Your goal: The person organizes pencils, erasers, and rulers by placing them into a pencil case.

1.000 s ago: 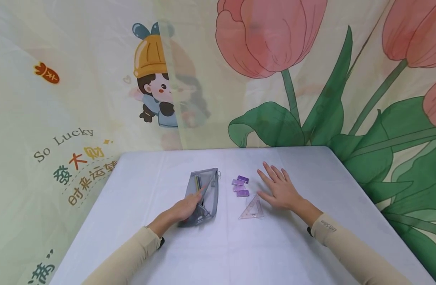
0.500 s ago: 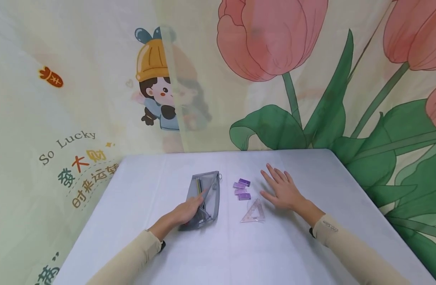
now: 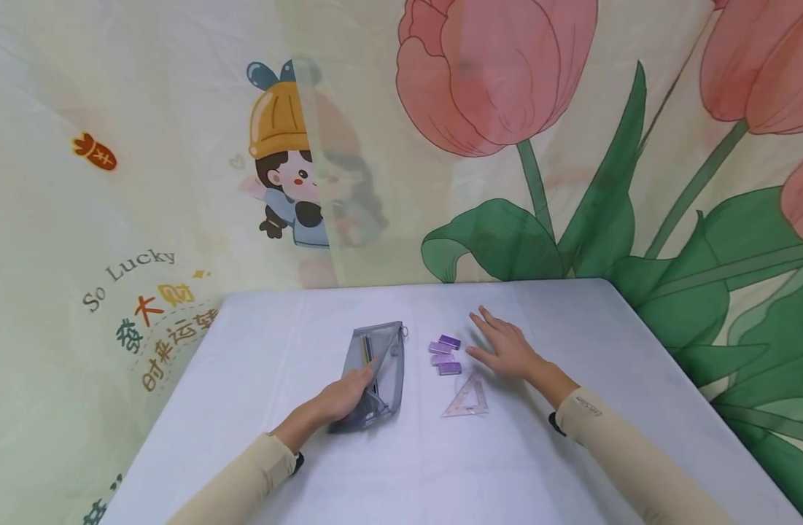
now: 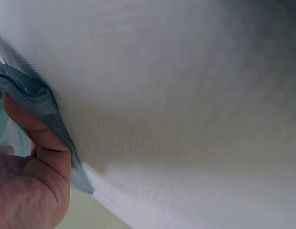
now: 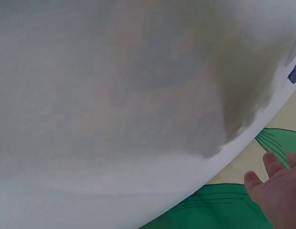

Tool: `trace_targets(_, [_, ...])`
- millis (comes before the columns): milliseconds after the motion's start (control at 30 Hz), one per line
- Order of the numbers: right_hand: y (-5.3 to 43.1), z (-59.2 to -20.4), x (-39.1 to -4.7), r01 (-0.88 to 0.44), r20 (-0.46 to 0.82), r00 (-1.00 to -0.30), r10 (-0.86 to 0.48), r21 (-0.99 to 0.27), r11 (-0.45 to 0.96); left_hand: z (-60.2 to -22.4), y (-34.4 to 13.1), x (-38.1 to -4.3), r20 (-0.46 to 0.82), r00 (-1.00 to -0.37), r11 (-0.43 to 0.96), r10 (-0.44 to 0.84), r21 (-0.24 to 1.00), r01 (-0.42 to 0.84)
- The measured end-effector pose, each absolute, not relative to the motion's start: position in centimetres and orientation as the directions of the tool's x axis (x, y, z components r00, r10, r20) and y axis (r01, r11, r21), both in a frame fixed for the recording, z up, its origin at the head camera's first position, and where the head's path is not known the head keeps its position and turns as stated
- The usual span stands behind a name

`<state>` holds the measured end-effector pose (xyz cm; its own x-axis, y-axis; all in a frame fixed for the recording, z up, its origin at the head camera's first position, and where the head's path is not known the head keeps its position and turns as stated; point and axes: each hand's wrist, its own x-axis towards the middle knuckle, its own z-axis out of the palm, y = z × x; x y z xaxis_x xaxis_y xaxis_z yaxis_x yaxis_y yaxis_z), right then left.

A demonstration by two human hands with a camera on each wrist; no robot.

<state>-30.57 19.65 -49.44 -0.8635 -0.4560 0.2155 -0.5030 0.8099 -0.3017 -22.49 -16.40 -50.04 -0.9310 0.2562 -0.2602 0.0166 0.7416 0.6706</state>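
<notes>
Pouch [image 3: 389, 375], grey mesh, gripped by left hand [image 3: 345, 397]; right hand [image 3: 508, 353] empty, splayed, near four purple blocks [image 3: 450, 369]; set square [image 3: 456, 410] lying nearby.

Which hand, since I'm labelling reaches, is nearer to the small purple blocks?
Right: the right hand is just to the right of the purple blocks. The left hand is farther off, to their left, gripping the gray pouch.

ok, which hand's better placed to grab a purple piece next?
Right, I'd say: the right hand looks empty, fingers extended, close beside the purple pieces. The left hand grips the gray pouch, so reaching over would likely mean letting go.
</notes>
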Motion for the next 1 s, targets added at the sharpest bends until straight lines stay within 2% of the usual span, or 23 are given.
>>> trace_targets(233, [18.6, -50.2, -31.6, -0.500, 0.205, -0.861, -0.464, -0.506, 0.703, -50.2, -16.4, -22.4, -0.273, -0.930, 0.740, 0.248, 0.672, 0.000])
trace_targets(500, [17.5, -49.9, -32.6, -0.265, 0.060, -0.946, -0.319, -0.709, 0.654, -50.0, -16.4, -22.4, -0.276, -0.934, 0.741, 0.225, 0.671, -0.020])
trace_targets(667, [16.7, -49.9, -32.9, -0.195, 0.001, -0.957, -0.289, -0.741, 0.643, -50.0, -16.5, -22.6, -0.268, -0.936, 0.752, 0.228, 0.659, -0.006])
trace_targets(1000, [16.1, -50.9, -33.4, -0.251, 0.024, -0.943, -0.333, -0.711, 0.657, -49.8, -16.5, -22.3, -0.271, -0.932, 0.735, 0.240, 0.678, -0.008])
